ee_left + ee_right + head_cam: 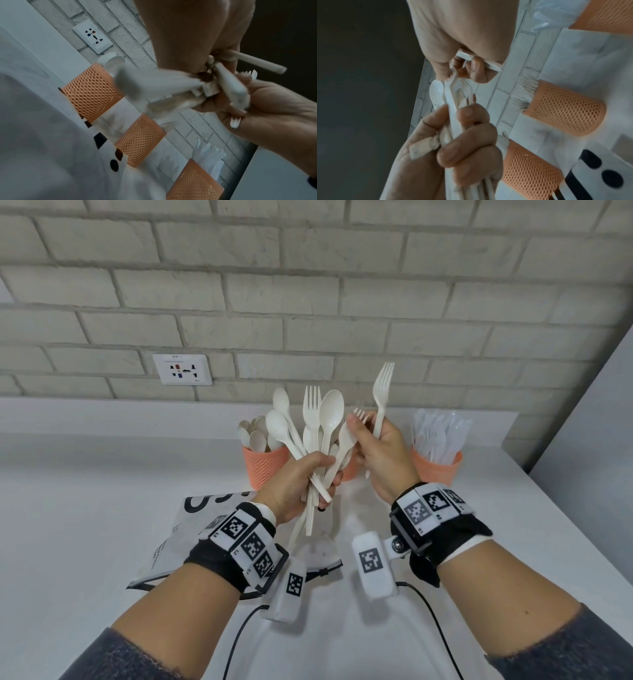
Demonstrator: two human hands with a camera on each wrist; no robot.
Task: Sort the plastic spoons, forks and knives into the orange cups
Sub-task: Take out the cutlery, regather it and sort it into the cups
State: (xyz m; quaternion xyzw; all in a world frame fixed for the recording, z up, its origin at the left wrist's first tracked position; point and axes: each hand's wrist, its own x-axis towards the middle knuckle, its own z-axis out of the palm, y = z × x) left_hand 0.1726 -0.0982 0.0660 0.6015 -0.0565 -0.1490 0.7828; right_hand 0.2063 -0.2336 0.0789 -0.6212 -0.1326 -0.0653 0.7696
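Left hand grips a fanned bunch of spoons and forks above the cups; right hand holds a fork upright, perhaps pinching another.

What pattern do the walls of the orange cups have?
A fine honeycomb mesh of small holes over each orange plastic cup; the left wrist view shows it best.

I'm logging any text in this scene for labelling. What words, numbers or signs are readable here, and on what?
Wall socket: a small printed line along its top edge, too small to read surely.
White bag on the counter: large black letters, cut off by the left hand; its small side print is too blurred.
Wrist bands: square black-and-white coded markers, no readable words.
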